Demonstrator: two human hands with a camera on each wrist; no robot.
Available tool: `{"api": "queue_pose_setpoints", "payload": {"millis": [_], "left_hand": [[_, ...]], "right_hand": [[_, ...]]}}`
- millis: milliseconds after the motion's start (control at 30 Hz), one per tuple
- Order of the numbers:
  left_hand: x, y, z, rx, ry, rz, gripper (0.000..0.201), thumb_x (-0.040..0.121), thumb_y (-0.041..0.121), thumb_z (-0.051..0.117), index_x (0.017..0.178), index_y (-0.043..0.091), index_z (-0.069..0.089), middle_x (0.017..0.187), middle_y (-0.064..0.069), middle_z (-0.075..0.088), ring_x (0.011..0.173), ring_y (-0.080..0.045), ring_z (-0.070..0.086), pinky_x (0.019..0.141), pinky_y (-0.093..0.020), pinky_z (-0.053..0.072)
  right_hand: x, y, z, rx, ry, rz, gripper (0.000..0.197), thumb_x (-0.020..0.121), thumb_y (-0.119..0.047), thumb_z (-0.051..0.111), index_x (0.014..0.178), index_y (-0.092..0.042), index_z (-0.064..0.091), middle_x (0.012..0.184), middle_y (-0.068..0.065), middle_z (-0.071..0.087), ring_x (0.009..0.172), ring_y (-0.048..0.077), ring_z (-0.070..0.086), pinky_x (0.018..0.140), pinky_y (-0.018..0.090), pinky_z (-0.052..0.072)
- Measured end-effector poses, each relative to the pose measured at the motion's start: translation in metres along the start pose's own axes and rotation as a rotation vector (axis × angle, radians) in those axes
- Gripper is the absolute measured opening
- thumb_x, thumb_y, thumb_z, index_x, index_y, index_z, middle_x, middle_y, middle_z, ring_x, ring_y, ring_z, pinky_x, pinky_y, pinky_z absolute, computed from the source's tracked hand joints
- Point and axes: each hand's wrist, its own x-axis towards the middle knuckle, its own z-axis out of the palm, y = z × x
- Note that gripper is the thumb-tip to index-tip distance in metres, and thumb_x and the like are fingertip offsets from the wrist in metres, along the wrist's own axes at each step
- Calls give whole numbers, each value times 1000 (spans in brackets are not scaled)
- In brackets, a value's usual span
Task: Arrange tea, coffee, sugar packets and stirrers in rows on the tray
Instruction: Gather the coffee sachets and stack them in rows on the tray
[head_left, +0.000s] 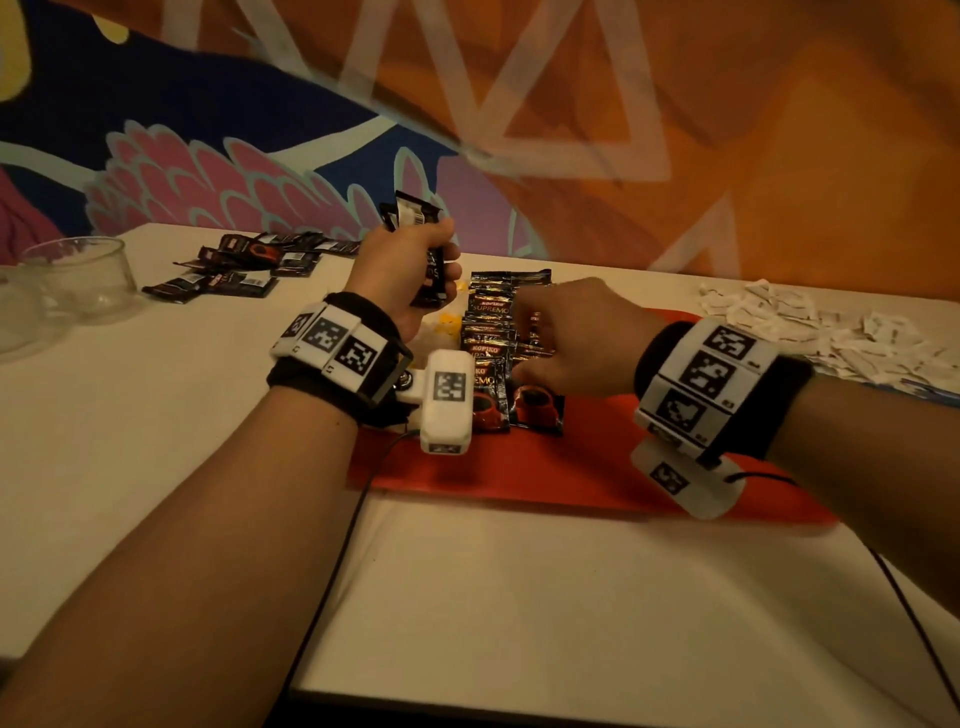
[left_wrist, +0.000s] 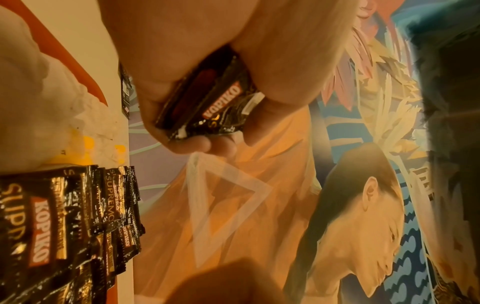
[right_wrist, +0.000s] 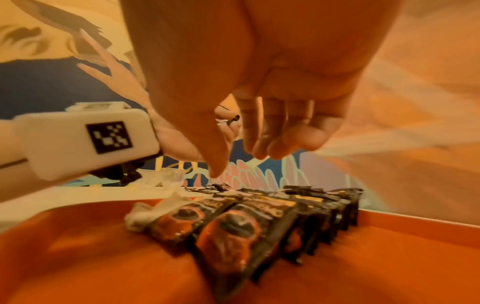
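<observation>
A white table fills the lower frame, with a red tray at centre. Overlapping coffee sachets lie in rows on the tray. Above them, the left hand has its grip curled round a bundle of sachets. The right hand hovers, fingers loose, grip empty.

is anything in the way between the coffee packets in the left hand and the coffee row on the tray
Yes. The right hand hovers over the row of coffee packets on the red tray, fingers loosely curled and holding nothing. The left hand grips its bunch of coffee packets above the tray's left side, and nothing else visible lies between.
</observation>
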Motion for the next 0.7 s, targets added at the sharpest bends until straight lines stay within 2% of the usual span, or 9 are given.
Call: {"api": "queue_pose_setpoints", "payload": {"millis": [67, 133, 167, 300, 433, 700], "left_hand": [[1, -1, 0, -1, 1, 4, 18, 95, 15, 63, 111, 9, 58, 74, -2, 61, 56, -12, 58, 53, -25, 48], [3, -1, -1, 3, 4, 12, 17, 95, 16, 63, 110, 9, 58, 75, -2, 61, 57, -12, 58, 54, -25, 48], [3, -2, -2, 4, 4, 15, 16, 95, 16, 63, 109, 9, 58, 75, -2, 61, 57, -12, 58, 54, -26, 48], [7, -2, -4, -8, 1, 16, 15, 94, 15, 64, 107, 9, 58, 75, -3, 61, 56, -12, 58, 53, -26, 47], [7, -2, -5, -8, 2, 20, 14, 94, 15, 64, 106, 9, 58, 75, -3, 61, 57, -13, 58, 54, -27, 48], [2, -1, -3, -19, -15, -10, 18, 94, 19, 63, 108, 10, 56, 75, -2, 60, 56, -12, 58, 53, -26, 47]], "right_hand": [[3, -13, 3, -65, -59, -172, 46, 80, -45, 77, 116, -24, 59, 109, -3, 59, 106, 19, 54, 86, 34, 47], [8, -23, 9, -134, -135, -260, 53, 78, -47, 77, 123, -24, 61, 120, -1, 59, 115, 20, 51, 97, 40, 47], [11, -26, 13, -168, -162, -281, 55, 78, -49, 78, 124, -24, 61, 121, 0, 60, 116, 21, 51, 98, 41, 47], [20, -29, 24, -236, -162, -287, 48, 76, -50, 78, 115, -23, 65, 112, 1, 63, 110, 24, 55, 91, 44, 52], [22, -28, 25, -195, -139, -255, 51, 77, -48, 77, 118, -20, 62, 108, 2, 63, 103, 23, 59, 85, 42, 55], [25, -24, 27, -190, -108, -194, 51, 77, -50, 75, 115, -22, 58, 108, 1, 60, 103, 23, 57, 81, 41, 56]]}}
